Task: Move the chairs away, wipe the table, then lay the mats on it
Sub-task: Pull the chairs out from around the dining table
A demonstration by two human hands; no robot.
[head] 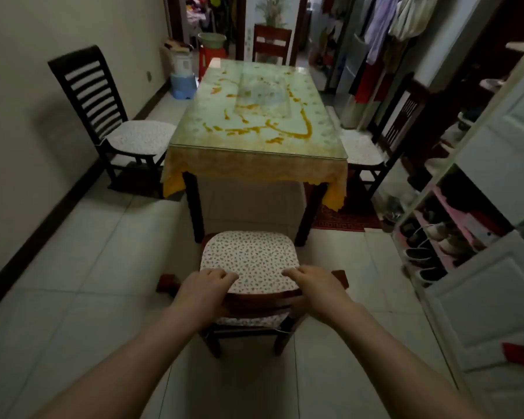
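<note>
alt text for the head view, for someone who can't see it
Both hands, left hand and right hand, grip the back of a near chair facing a glass-topped table. Three more chairs stand at its other sides.

Both bare forearms reach up from the frame's lower corners to its lower centre; left grip [203, 290] and right grip [315, 287] lie palm-down, fingers curled.

Single head view, wide-angle, looks forward and down from standing height; edges bowed. Both forearms enter from bottom edge, left hand [204, 287] and right hand [313, 284] close to lens at lower centre. Table [254, 116] mid-distance, centre frame, long axis running away from camera; doorway far, top centre
</note>
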